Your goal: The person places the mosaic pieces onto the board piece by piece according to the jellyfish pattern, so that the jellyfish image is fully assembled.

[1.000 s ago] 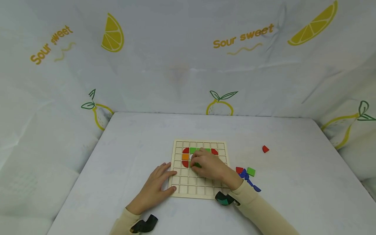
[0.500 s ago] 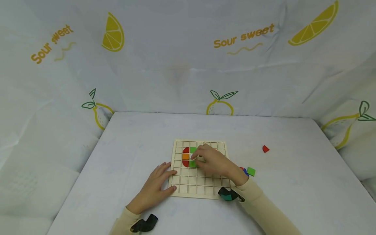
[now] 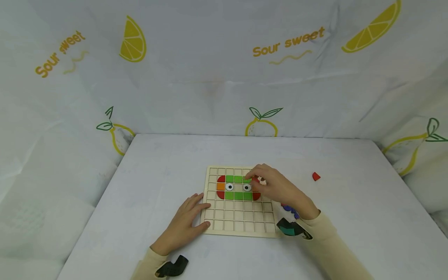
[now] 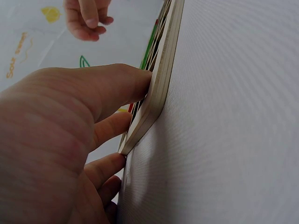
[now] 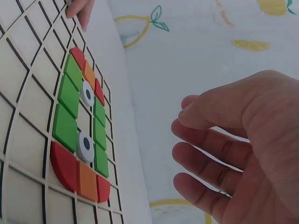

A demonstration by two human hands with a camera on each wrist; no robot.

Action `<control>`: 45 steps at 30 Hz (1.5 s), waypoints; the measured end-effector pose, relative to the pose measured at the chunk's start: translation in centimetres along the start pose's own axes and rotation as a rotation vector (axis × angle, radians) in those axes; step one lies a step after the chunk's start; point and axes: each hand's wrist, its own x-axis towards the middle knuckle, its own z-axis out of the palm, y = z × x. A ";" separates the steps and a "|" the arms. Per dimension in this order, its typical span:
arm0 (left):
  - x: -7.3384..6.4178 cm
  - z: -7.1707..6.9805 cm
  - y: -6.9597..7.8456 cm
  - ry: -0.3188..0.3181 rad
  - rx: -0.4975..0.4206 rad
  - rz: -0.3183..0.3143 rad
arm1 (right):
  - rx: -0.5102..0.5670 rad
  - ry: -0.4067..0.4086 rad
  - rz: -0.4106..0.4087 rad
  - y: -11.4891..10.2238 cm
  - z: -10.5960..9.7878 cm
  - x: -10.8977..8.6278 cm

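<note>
My right fingers (image 5: 201,191) curl loosely, with nothing visible in them, above the far right of the wooden grid board (image 3: 238,225); my spread left fingers (image 3: 202,207) touch its left edge, where light, steady contact seems best. Lifting straight up should spare the green squares (image 3: 229,195); likewise the eye discs (image 3: 229,187) between their rows.

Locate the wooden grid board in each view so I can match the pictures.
Head: the wooden grid board sits in the lower middle.
Left wrist: the board shows edge-on, slanting from the top middle down to left of center.
Right wrist: the board fills the left side.
Shared landmark: the left hand, at the board's edge in all three.
</note>
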 end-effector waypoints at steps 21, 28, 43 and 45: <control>0.0 0.0 -0.2 -0.039 -0.009 -0.026 | -0.112 0.016 0.198 3.6 -2.8 -6.1; 0.0 -0.1 0.0 -0.034 -0.020 -0.014 | -0.122 0.003 0.251 4.6 -3.0 -7.6; 0.0 -0.1 -0.1 -0.050 -0.018 -0.019 | -0.221 -0.082 0.299 6.1 -2.4 -9.8; 0.0 -0.1 -0.1 -0.054 -0.024 -0.021 | -0.222 -0.086 0.302 6.2 -2.4 -10.0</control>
